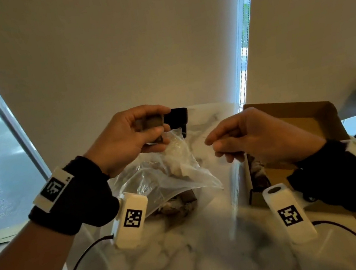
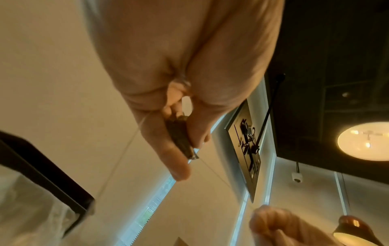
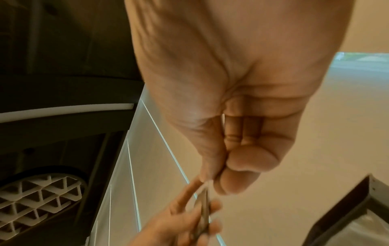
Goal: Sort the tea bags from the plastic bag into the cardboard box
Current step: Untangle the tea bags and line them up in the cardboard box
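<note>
Flanking plastic bag (image 1: pixel 167 174), black case (image 1: pixel 176 117), cardboard box (image 1: pixel 300 118)

The tea bag (image 1: pixel 149 122) you pinch in your left hand (image 1: pixel 123 142) is a dull brown, darker at its lower end. The plastic bag (image 1: pixel 168 179) on the tabletop (image 1: pixel 192 251) is clear, with greyish-brown bundles showing through it. The tabletop is white marble with soft grey veins. At its right edge, the cardboard box (image 1: pixel 300 118) is plain tan, with brown shapes in its near corner. Your wristbands (image 1: pixel 74 200) are black, each carrying white tags (image 1: pixel 131 219) printed with black-and-white square codes. A black block (image 1: pixel 176 117) stands at the far edge.
</note>
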### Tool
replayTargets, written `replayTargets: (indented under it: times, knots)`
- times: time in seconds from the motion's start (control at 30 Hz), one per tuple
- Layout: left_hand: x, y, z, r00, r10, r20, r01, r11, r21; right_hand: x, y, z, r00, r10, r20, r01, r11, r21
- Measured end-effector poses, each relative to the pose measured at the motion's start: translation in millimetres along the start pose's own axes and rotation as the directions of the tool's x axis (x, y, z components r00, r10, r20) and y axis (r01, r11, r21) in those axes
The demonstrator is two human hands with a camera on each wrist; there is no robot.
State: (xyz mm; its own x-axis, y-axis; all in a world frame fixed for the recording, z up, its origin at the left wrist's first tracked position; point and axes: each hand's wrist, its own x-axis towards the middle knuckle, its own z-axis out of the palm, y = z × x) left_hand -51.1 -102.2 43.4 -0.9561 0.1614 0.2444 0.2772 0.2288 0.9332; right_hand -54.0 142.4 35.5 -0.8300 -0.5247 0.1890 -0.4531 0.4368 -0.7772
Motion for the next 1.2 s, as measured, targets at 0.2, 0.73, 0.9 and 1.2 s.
replayTargets:
  times: [0.2, 0.73, 0.9, 1.2]
  knots:
    - [-15.8, -4.2, -5.1, 1.0, -0.015, -0.006, 0.015, 0.993, 0.118, -8.3, -8.2, -16.2, 0.994, -0.012, -0.107, 0.038, 0.97, 0.24]
    - [-35.9, 13.4, -12.5, 0.926, -0.022, 0.377, -0.316, 0.504, 0.804, -14.1, -12.6, -21.6, 0.982, -0.013, -0.187, -0.011, 0.992, -0.126]
    - [-46.4, -3.5, -20.0, 0.804, -0.055, 0.592, -0.595, -0.087, 0.799, -36.3, 27.2, -40.4, 0.982, 0.184, -0.04, -0.181, 0.866, -0.466]
    - [-30.1, -0.1, -19.7, 0.848, -0.354, 0.394, -0.467, -0.148, 0.872, -35.1, 58.1, -25.4, 0.958, 0.285, -0.009, -0.249, 0.821, -0.514]
